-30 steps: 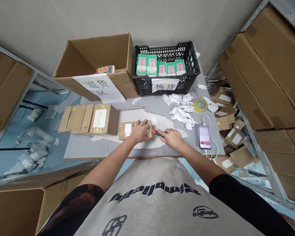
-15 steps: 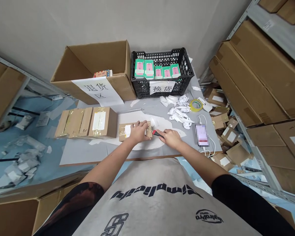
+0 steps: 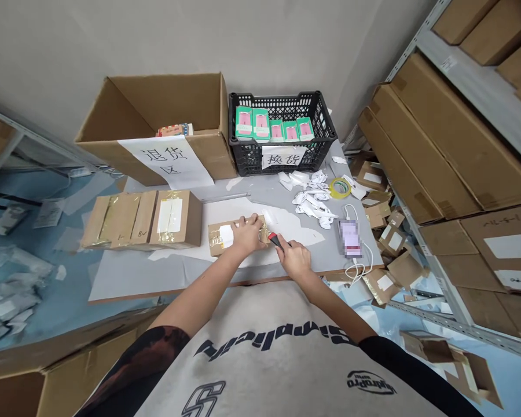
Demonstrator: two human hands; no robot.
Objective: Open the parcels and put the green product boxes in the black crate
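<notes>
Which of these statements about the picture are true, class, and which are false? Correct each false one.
1. The right hand holds a red-and-black tool. True.
2. The left hand is raised well clear of everything. False: it holds the small carton.
3. The black crate contains green-and-pink boxes. True.
4. The tape roll is inside the crate. False: it lies on the table.

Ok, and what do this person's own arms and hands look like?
The left hand and right hand are ungloved, with no watch or ring that I can make out. Both forearms are uncovered. The left sleeve is black with a reddish-brown pattern; the right sleeve looks plain black. Both end near the elbow.
</notes>
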